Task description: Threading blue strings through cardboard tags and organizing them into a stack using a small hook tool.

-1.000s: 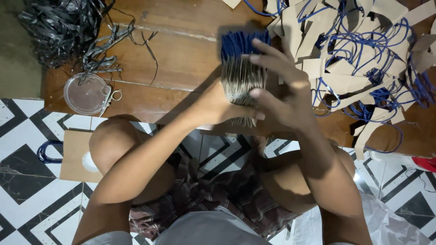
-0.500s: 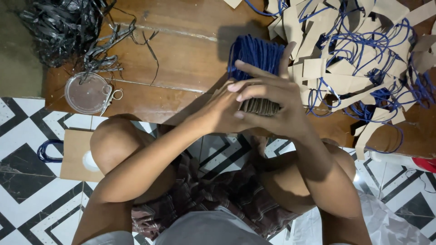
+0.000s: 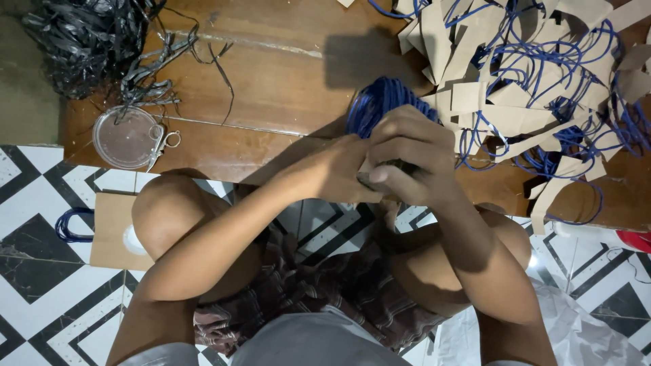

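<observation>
Both hands meet over the near edge of the wooden board, the left hand pinched narrow against the underside of a bundle of card strips with blue cord loops, the right hand curled tight around it from above. The bundle sits at centre, cords fanning out toward 12 o'clock. A heap of like pieces lies at 2 o'clock, black strips at 10, and a clear lid with small scissors at 9.
</observation>
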